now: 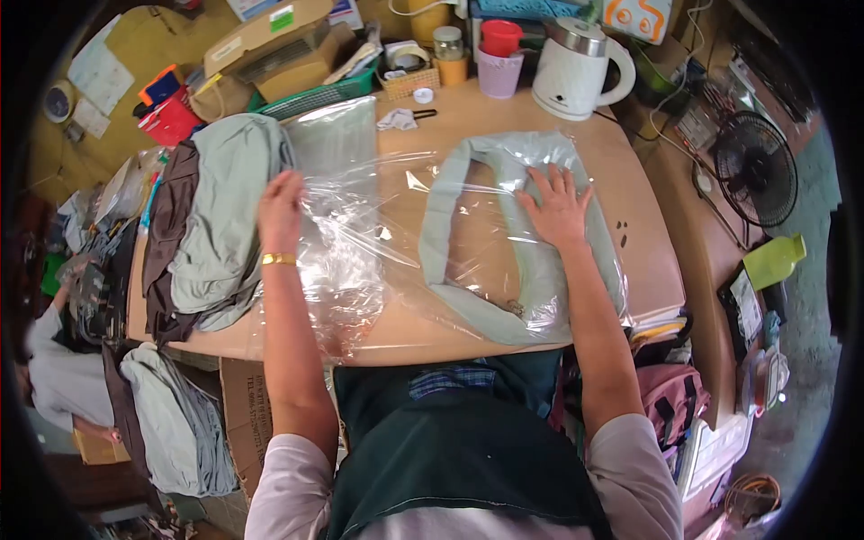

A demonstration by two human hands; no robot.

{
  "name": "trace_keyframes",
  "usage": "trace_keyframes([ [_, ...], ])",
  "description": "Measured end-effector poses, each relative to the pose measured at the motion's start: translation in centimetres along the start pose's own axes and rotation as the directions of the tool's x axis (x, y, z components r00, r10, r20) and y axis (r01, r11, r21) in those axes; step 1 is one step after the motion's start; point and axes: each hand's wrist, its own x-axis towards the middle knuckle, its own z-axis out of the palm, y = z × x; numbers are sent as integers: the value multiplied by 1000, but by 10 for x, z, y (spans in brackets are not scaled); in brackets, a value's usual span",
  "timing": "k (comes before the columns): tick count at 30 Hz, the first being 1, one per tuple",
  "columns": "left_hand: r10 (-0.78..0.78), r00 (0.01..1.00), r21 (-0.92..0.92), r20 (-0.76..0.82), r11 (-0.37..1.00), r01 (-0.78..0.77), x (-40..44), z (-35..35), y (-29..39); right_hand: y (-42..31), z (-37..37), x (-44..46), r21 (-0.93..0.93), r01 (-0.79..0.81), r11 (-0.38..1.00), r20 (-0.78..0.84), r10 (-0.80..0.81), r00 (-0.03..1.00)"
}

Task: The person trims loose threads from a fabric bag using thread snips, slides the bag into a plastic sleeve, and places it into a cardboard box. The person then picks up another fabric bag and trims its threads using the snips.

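My right hand (556, 207) lies flat with fingers spread, pressing on a clear plastic bag (346, 234). Inside the bag is a pale grey-green folded cloth piece (438, 225), arranged as a loop with a gap in the middle. My left hand (281, 211) has its fingers closed in a pinch at the left end of the bag, where the film is wrinkled and shiny. Just left of that hand is a pile of grey-green and dark brown cloth (229, 207).
Along the back stand a white electric kettle (571, 70), a lilac cup (499, 72), a small basket (411, 83) and a cardboard box (270, 45). A black fan (754, 169) is at right. At far left another person's sleeve (67, 378) shows beside more cloth (175, 423).
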Motion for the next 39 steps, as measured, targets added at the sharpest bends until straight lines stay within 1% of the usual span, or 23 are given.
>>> trace_keyframes([
  [2, 96, 983, 104, -157, 991, -81, 14, -37, -2, -2, 2, -1, 23, 38, 999, -15, -38, 999],
  [3, 90, 984, 103, -153, 992, -75, 0, -24, 7, -4, 2, -2, 20, 33, 999, -11, -33, 999],
  [6, -31, 935, -6, -354, 1000, 31, -58, 35, 39, -9, 2, 2, -2, 23, 1000, -13, -23, 1000],
  [7, -28, 994, 234, -101, 971, 51, -72, 42, 37, -9, 4, 2, 3, 22, 1000, -11, -22, 1000],
  [8, -86, 985, 459, 151, 888, 7, -78, 43, 37, -8, 5, 2, 9, 21, 1000, -9, -21, 1000],
  [10, -149, 985, 484, 86, 870, 90, -39, -26, 13, -8, 3, 0, 4, 33, 999, -6, -33, 999],
  [12, 69, 992, 179, -109, 983, -49, -29, -61, 12, -10, 1, 0, 8, 55, 998, -5, -55, 998],
  [13, 119, 931, 191, -345, 980, -54, -50, -32, 33, -11, 1, 0, 4, 36, 999, 4, -36, 999],
  [14, 128, 923, 198, -363, 978, -58, -71, -12, 35, -12, 1, 0, -1, 19, 1000, 14, -19, 1000],
  [17, 55, 954, 186, -295, 983, 1, -117, -5, 35, -13, 2, 1, 8, 3, 1000, 30, -4, 1000],
  [21, -267, 962, 553, 55, 810, 193, -152, -37, 28, -10, 0, 5, 17, 2, 1000, 52, -3, 999],
  [24, -196, 977, 441, -87, 871, 214, -153, -48, 55, 4, -12, 16, 63, -52, 997, 156, 41, 987],
  [26, -164, 982, 430, -89, 883, 187, -147, -27, 57, 28, -29, 24, 554, 0, 833, 98, -65, 993],
  [28, -55, 997, 551, 59, 835, 13, -133, -25, 27, 51, -62, 9, 515, 158, 843, 12, -191, 982],
  [29, 32, 992, 644, 123, 758, -104, -128, -18, 11, 60, -69, -7, 383, 99, 919, 21, -116, 993],
  [30, 0, 989, 649, 151, 754, -99, -127, -9, 8, 65, -72, -26, 242, 41, 969, 18, -47, 999],
  [31, -31, 983, 655, 179, 750, -95, -126, 0, 4, 62, -73, -46, 149, -108, 983, 142, 86, 986],
  [32, -160, 973, 575, 167, 817, 36, -129, 3, 15, 58, -69, -62, 36, -228, 973, 252, 212, 944],
  [34, -147, 964, 464, 221, 885, 29, -138, -23, 38, 60, -41, -82, 347, 34, 937, -39, -22, 999],
  [35, -162, 979, 473, 125, 877, 85, -148, -51, 52, 44, -39, -79, 364, 96, 926, 8, -106, 994],
  [37, -80, 997, 321, 4, 944, 75, -171, -114, 78, 5, -58, -75, 697, -51, 715, 210, -136, 968],
  [38, -79, 997, 270, -25, 959, 83, -193, -154, 91, -26, -66, -70, 706, -30, 708, 236, -195, 952],
  [39, 13, 994, 352, -104, 936, 25, -215, -198, 91, -74, -77, -69, 771, 52, 635, 175, -289, 941],
])
